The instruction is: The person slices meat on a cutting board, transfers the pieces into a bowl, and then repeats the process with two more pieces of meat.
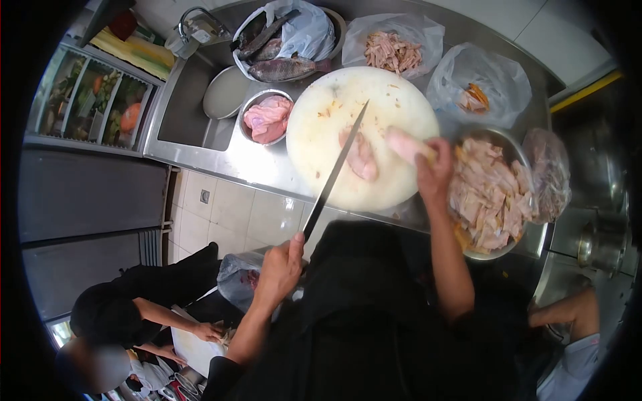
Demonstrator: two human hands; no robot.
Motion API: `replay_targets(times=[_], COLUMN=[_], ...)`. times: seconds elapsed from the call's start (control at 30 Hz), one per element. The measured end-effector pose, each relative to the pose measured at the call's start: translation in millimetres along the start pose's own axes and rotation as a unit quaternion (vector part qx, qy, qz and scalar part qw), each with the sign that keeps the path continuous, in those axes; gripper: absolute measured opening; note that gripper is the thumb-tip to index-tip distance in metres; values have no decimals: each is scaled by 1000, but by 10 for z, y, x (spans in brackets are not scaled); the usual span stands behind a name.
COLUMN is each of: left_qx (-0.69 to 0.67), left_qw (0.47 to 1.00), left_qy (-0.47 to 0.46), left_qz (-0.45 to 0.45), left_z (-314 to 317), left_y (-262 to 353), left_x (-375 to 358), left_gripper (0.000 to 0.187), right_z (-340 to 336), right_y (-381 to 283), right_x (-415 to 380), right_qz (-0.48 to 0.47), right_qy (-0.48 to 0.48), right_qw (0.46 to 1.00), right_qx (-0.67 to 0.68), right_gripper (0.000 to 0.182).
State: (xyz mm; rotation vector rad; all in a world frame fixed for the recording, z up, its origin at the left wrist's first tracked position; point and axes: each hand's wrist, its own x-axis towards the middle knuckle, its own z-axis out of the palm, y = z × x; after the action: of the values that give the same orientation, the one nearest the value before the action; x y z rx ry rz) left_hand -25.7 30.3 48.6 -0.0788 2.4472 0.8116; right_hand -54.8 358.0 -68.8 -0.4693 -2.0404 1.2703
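My left hand [277,267] is closed around the handle of a long knife [336,170]. Its blade points up and away over a round white cutting board [314,100]. On the board, beside the blade, lies a piece of pale meat [363,157]. Over the board's right side, my right hand [436,167] grips another piece of pale meat [404,144], slightly blurred. Small scraps are scattered on the board. Just right of that hand, a metal bowl holds many meat slices [488,194].
Behind the board are bagged meat strips [393,53], another plastic bag [478,83] and whole fish [284,69]. A bowl of raw meat [267,119] stands left, near the sink [190,107]. A co-worker [127,307] bends over a white board at lower left; another person's arm [568,311] shows at right.
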Motion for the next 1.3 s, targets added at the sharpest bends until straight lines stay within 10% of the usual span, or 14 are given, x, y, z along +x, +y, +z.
replay_targets(times=[0.1,0.2,0.57,1.07,1.3], left_qx=[4,1,-39,17,177], left_qw=[1000,999,997,995,984], left_qy=[18,9,34,69,2], left_qz=[-6,-40,-49,69,-30], left_z=[22,64,156,-64,115], left_y=[-192,-360,-506,101,-163], left_x=[-3,-68,-150,-254,-20], left_gripper=[71,73,81,53,64], right_z=[141,409,1064,502,381], right_y=[-85,-141,-253,-203,-167], right_x=[75,-229,-508,-636,-673], right_qz=[-181,-57,100,148,146], right_qy=[33,-133,-267,-166,-146], right_qw=[932,968,958,975,978], right_qx=[-313,-206,22,-15,-33], right_gripper=[37,38,45,32,26])
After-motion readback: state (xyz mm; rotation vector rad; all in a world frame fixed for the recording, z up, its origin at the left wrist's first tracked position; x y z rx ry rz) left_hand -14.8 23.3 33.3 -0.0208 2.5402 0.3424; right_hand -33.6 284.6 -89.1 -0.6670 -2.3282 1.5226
